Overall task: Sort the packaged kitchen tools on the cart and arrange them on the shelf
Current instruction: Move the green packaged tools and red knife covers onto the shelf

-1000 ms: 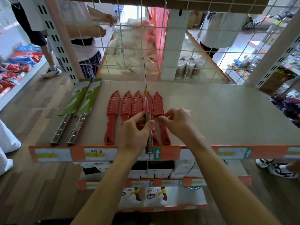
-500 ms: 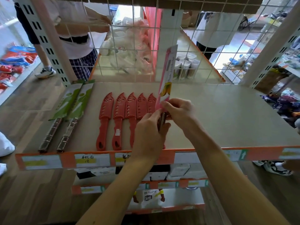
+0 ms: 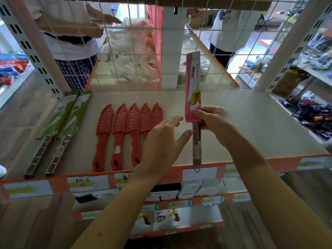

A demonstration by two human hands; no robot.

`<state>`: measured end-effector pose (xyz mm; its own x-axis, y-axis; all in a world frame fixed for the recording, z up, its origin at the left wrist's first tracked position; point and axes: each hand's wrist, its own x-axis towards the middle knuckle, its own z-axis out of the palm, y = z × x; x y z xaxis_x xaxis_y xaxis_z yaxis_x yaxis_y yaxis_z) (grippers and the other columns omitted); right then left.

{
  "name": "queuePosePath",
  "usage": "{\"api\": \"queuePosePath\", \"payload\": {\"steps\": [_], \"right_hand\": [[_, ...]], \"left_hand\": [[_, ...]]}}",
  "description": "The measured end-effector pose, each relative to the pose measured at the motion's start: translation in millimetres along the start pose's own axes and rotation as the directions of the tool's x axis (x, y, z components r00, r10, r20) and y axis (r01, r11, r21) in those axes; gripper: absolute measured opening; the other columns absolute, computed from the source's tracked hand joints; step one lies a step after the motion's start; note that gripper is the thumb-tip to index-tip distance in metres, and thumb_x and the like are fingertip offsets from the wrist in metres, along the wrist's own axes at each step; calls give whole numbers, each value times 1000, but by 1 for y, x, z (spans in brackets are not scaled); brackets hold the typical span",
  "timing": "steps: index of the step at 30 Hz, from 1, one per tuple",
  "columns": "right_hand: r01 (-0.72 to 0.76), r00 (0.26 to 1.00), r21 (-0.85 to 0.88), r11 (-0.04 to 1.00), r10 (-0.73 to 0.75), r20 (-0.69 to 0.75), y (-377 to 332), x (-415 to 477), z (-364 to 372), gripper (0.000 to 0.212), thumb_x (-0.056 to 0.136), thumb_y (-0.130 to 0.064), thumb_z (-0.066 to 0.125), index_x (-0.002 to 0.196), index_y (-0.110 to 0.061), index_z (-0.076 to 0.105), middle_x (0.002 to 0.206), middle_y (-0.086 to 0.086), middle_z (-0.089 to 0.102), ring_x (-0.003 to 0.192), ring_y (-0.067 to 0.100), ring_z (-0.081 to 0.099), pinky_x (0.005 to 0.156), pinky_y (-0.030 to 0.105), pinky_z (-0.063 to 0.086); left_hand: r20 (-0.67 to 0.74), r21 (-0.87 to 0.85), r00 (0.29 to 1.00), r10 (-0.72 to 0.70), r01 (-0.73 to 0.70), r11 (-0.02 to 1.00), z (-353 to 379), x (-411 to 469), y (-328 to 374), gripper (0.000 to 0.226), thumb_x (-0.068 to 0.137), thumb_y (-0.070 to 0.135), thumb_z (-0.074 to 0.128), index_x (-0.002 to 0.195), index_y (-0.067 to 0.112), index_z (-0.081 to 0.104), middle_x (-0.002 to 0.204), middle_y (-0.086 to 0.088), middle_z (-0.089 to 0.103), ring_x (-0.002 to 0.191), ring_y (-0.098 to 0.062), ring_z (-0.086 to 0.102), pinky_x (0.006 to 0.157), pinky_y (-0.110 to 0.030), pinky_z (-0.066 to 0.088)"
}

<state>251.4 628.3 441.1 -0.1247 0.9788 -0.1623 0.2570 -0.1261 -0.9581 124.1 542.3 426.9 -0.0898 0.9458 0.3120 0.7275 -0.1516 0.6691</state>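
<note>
My right hand pinches a packaged knife with a pink card sleeve and a steel handle, held upright above the beige shelf. My left hand hovers just left of the steel handle, fingers apart and holding nothing. Several red sheathed knives lie side by side on the shelf to the left; my left hand covers part of the rightmost ones. Two knives in green card sleeves lie at the shelf's far left.
A wire grid backs the shelf, with white posts at both sides. An orange price strip runs along the front edge, with lower shelves of boxes below. Two people stand behind the grid. Shelving with goods is on the right.
The pink-sleeved knife has shifted to the right and now faces me flat. My left hand has let go of its handle and opened. The camera has moved closer.
</note>
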Motion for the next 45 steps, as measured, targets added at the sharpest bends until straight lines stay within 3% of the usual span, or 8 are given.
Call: {"api": "queuePosePath", "payload": {"steps": [4,13,20,26,33,37,42,45], "right_hand": [[-60,998,0,998,60,30,2,11,-9,17,92,-13,54,101,-2,63,77,4,64,70,14,61,66,23,52],[-119,988,22,993,116,103,12,21,0,12,92,-14,54,91,-6,63,76,4,64,68,14,62,63,22,52],[-186,967,4,983,182,178,18,24,8,23,91,-14,55,106,1,63,93,14,68,82,22,66,74,30,56],[-186,962,-60,981,194,193,15,24,1,22,90,-15,57,104,1,64,88,11,67,76,18,65,71,28,56],[-233,941,-97,968,250,229,21,20,-1,17,90,-17,58,86,-4,67,83,12,66,74,20,63,75,32,54],[-222,956,-91,971,235,176,20,26,3,18,89,-16,59,89,0,68,81,10,66,72,19,63,79,34,55],[-220,962,-160,962,241,130,17,31,3,23,86,-15,63,100,3,67,90,16,67,81,24,64,86,39,54],[-190,969,-203,960,217,116,15,33,3,21,85,-12,65,100,3,67,85,14,67,76,22,63,83,37,55]], "left_hand": [[34,97,999,21,-24,995,8,8,0,50,87,39,57,133,18,48,125,-2,61,110,-15,58,90,-23,43],[57,258,996,64,-77,963,19,6,-5,49,91,39,52,136,21,45,130,2,56,119,-17,47,89,-27,46],[93,253,980,177,-195,947,15,-1,-9,43,87,33,59,126,13,57,120,-3,63,115,-21,50,84,-31,48],[129,255,965,229,-256,933,17,-4,-7,40,85,35,58,116,11,64,109,-5,69,105,-24,58,78,-36,54],[158,218,960,230,-262,940,13,-7,-4,42,86,43,52,114,14,65,108,-3,69,104,-24,58,76,-36,54],[159,231,953,257,-289,929,9,-9,-2,46,84,46,43,104,14,69,99,-2,71,96,-25,62,63,-35,56],[222,206,936,273,-318,925,12,-8,-1,57,83,53,37,107,12,67,108,-5,69,105,-27,58,73,-41,56],[243,195,934,263,-312,930,17,-7,1,59,81,55,38,108,11,66,112,-6,68,109,-27,57,76,-41,55]]}}
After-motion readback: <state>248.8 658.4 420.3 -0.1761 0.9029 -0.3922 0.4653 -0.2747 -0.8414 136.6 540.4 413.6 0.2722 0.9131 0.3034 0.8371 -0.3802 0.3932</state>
